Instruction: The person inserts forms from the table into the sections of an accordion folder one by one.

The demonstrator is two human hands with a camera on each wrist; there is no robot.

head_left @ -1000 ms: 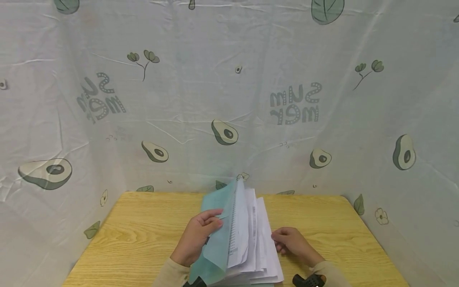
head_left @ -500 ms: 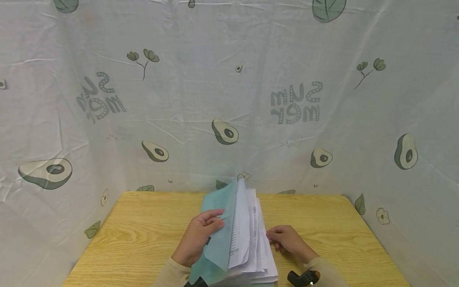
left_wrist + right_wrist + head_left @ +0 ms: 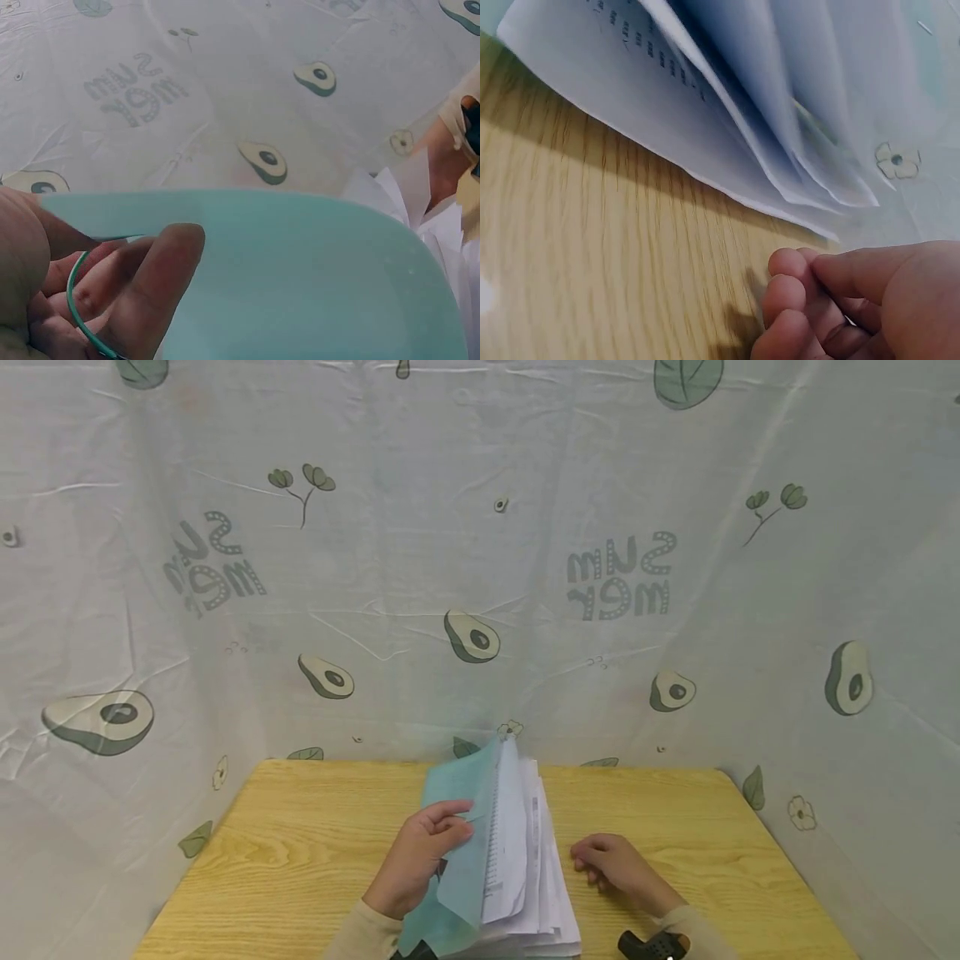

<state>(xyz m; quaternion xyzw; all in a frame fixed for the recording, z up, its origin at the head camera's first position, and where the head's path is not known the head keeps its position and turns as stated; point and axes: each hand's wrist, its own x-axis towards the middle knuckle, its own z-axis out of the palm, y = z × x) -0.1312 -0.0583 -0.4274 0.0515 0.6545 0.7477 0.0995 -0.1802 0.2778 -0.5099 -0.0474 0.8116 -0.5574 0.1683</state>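
Note:
A teal plastic folder [image 3: 451, 781] stands partly raised at the table's front middle, a thick sheaf of white papers [image 3: 517, 868] fanned out inside it. My left hand [image 3: 420, 856] pinches the folder's cover from the left side. In the left wrist view the teal sheet lies between thumb and fingers, and a thin green elastic cord [image 3: 71, 296] loops by those fingers. To the right of the papers is my right hand [image 3: 618, 868], a small gap from their edges. Its fingers are loosely curled with nothing in them. Several loose page edges [image 3: 697, 176] show close beyond its fingertips.
A wood-grain table [image 3: 315, 827] carries the folder. Behind it and along both sides hangs a pale curtain [image 3: 405, 693] printed with avocados and leaves. A dark wrist strap [image 3: 652, 945] sits on my right wrist.
My right hand first moves left against the papers' edges, pushing them slightly in, then draws back right, away from them. The left hand keeps its hold on the folder, almost still.

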